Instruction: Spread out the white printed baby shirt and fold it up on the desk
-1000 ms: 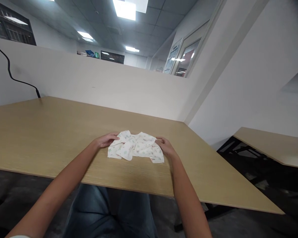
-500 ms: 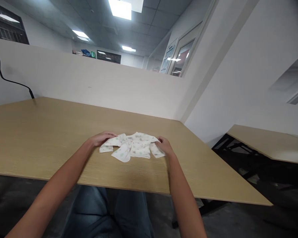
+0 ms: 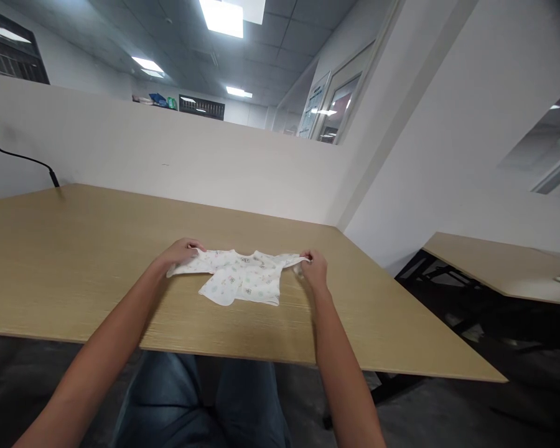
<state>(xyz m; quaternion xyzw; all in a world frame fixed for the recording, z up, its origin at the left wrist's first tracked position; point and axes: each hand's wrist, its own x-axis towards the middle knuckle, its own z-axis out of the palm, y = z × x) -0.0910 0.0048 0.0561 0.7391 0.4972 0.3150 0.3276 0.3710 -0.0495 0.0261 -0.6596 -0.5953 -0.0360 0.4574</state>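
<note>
A small white baby shirt (image 3: 249, 277) with a light printed pattern lies spread on the wooden table, its neckline toward the far side. My left hand (image 3: 183, 250) grips the sleeve on the left, which is stretched out sideways. On the other side, my right hand (image 3: 314, 269) pinches the right sleeve and pulls it taut, slightly raised. One front flap of the shirt slants out at the lower left. The end of the right sleeve is partly hidden by my fingers.
The light wooden table (image 3: 98, 249) has its front edge just above my knees. A white partition (image 3: 191, 162) borders its far side. A black cable (image 3: 23, 154) hangs at the left. Another table (image 3: 485, 261) stands to the right.
Both sleeves, bent downward before, are now drawn out to the sides. My left hand has moved left with its sleeve, my right hand slightly right, and the shirt looks flatter.
</note>
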